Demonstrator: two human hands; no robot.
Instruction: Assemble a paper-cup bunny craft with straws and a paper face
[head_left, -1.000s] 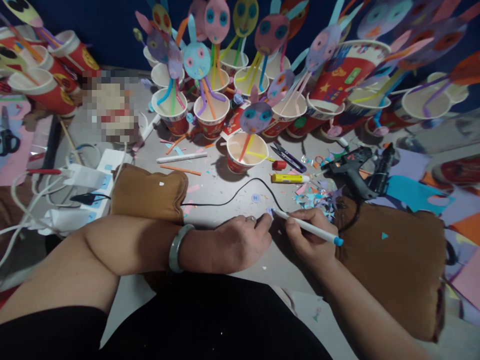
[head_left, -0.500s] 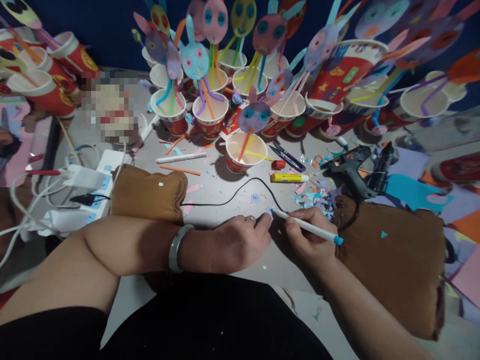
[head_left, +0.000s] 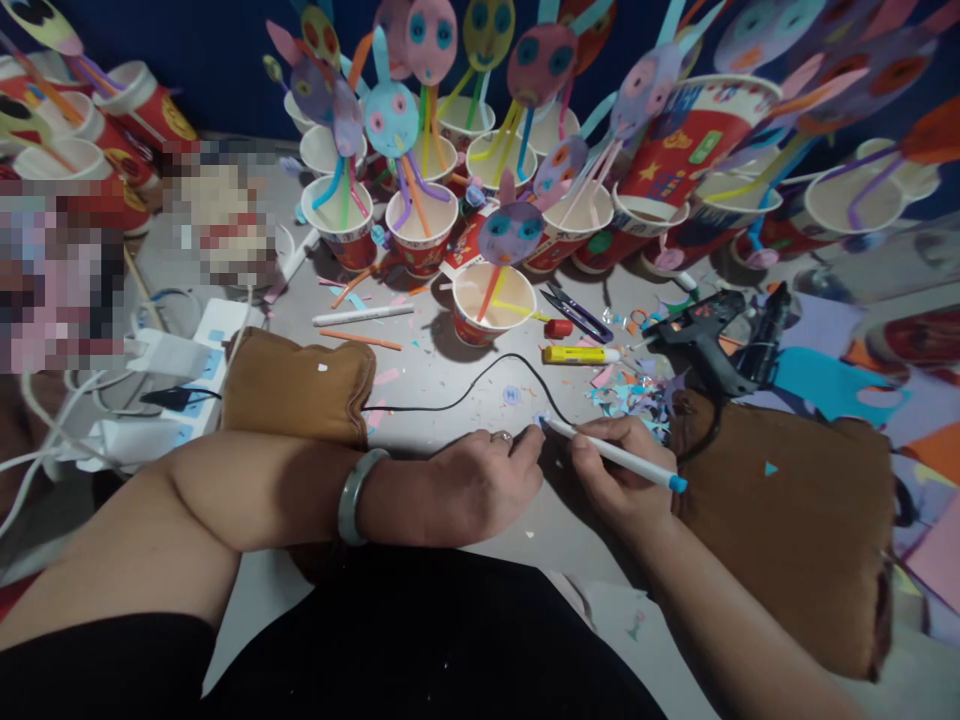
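Observation:
My right hand [head_left: 626, 470] is closed around a white marker [head_left: 630, 462] with a light blue end. The marker's tip points left and meets a small purple paper piece [head_left: 543, 423] at my left fingertips. With its fingers bent and pressed together, my left hand [head_left: 484, 485] pinches that piece against the table; most of it is hidden. Just beyond lies a small round purple paper disc [head_left: 511, 396] with blue marks on it. A black cord [head_left: 480, 372] runs past both hands. A paper cup [head_left: 491, 312] holding a purple paper face on straws stands farther back.
Several red paper cups with paper faces line the back. Thread snips [head_left: 576, 312], a yellow glue tube [head_left: 579, 355], a black glue gun [head_left: 709, 340] and paper scraps lie right of centre. Brown cushions [head_left: 787, 560] flank my arms. A white power strip [head_left: 214, 350] is at left.

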